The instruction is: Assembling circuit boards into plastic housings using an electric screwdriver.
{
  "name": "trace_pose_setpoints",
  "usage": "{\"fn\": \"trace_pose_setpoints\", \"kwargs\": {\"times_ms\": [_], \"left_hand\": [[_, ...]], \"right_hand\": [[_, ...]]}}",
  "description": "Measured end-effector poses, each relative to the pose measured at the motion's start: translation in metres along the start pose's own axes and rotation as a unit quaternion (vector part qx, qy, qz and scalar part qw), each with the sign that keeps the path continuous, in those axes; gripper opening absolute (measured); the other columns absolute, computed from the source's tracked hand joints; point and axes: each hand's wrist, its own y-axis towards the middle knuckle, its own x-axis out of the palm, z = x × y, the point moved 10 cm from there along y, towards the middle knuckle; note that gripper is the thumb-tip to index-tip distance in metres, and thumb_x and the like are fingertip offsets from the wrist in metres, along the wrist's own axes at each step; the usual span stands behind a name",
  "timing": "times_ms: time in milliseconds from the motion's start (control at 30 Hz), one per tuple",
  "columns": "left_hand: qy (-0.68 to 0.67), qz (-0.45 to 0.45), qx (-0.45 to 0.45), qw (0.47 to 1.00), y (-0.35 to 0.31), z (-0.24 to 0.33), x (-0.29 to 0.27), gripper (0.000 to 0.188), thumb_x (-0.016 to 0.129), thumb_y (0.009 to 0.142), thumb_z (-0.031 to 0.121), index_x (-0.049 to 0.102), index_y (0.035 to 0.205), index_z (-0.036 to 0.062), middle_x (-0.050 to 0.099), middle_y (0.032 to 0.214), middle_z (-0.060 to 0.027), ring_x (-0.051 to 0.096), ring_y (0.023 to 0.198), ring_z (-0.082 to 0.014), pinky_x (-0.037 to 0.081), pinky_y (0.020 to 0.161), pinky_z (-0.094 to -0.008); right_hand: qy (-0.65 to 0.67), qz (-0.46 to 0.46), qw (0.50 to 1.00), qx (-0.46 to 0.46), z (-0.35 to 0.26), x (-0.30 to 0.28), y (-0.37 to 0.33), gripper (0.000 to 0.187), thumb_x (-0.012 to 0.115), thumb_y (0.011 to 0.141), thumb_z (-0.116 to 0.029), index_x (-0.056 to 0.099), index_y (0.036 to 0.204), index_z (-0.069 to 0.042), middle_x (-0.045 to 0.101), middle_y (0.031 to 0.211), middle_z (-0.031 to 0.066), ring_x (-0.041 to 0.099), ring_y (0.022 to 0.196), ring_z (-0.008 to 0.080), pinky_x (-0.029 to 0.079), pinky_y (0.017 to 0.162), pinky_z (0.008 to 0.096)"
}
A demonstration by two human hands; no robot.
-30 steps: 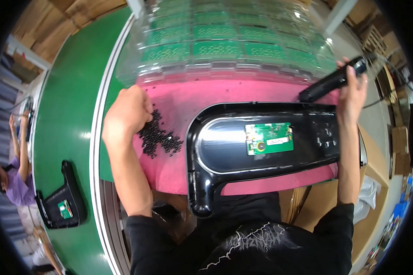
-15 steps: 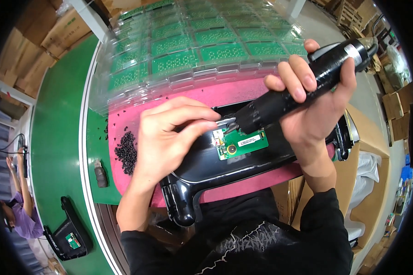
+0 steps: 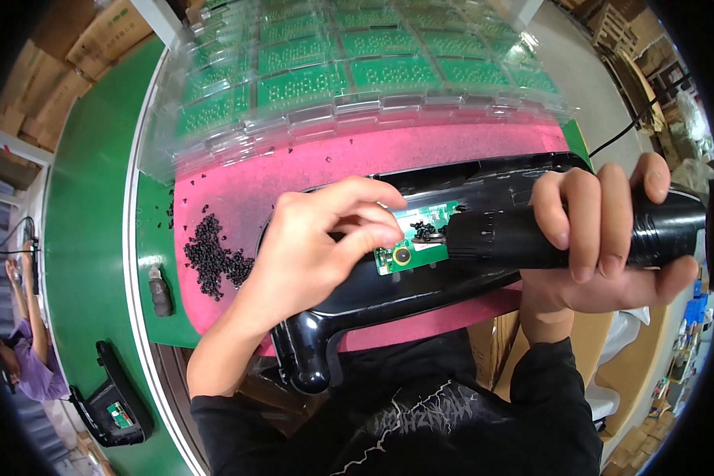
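My right hand is wrapped round a black electric screwdriver, held almost level, its nose pointing left over the green circuit board. At the nose, a clump of small black screws shows above the board; whether they cling to the tool or rest on the board I cannot tell. My left hand has thumb and forefinger pinched just left of that clump. What they hold, if anything, is hidden. The board sits in a glossy black plastic housing, which lies on a pink mat.
A heap of black screws lies on the mat's left. Beyond it, clear trays of circuit boards are stacked. A small dark bottle-shaped object stands left. Another housing lies on the green table, near a person in purple.
The screwdriver has swung from a steep slant to nearly level, my right hand moving right and down. The screw clump now shows at its nose. My left hand stays pinched near the board.
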Motion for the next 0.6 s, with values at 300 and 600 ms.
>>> {"fn": "trace_pose_setpoints", "kwargs": {"times_ms": [300, 600], "left_hand": [[0.055, -0.022, 0.106, 0.993, -0.004, 0.022, 0.01, 0.029, 0.076, 0.077, -0.003, 0.058, 0.1, -0.0013, 0.069, 0.081, -0.0096, 0.071, 0.076, -0.0173, 0.057, 0.07, -0.0287], [0.156, -0.001, 0.179, 0.971, -0.007, 0.032, 0.012, 0.031, 0.081, 0.072, 0.008, 0.063, 0.096, -0.0022, 0.07, 0.085, -0.0087, 0.07, 0.074, -0.02, 0.057, 0.068, -0.0284]], "right_hand": [[0.004, 0.001, 1.0, -0.026, 0.004, 0.001, -0.004, 0.05, 0.069, 0.081, -0.047, 0.048, 0.107, -0.01, 0.055, 0.057, -0.0049, 0.052, 0.043, 0.0077, 0.046, 0.052, 0.0267], [-0.009, -0.089, 0.995, -0.042, 0.012, 0.015, -0.005, 0.054, 0.067, 0.086, -0.051, 0.046, 0.114, -0.01, 0.058, 0.06, -0.0059, 0.056, 0.049, 0.0063, 0.046, 0.052, 0.0253]]}}
